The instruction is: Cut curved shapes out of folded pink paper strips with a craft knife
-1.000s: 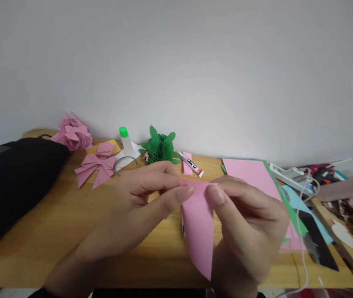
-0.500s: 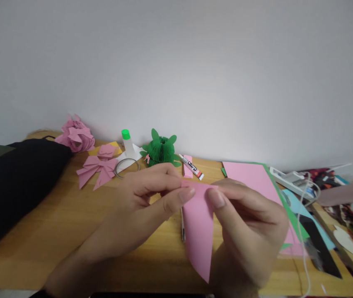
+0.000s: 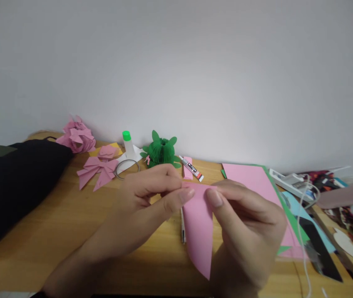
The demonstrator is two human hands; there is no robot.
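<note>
Fabric in black (image 3: 11, 182) lay far left on the desk (image 3: 55, 223), then a pink paper bow (image 3: 97, 171), then the left hand (image 3: 145, 194) and right hand (image 3: 247, 231), together, both pinching a folded pink paper (image 3: 199, 227) above the desk's middle.

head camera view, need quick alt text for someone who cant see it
Two bare hands pinch the top edge of a folded pink paper piece above a wooden table, the left hand and right hand gripping it from either side. Behind lie a pink paper bow, a green paper ornament and a glue tube.
</note>
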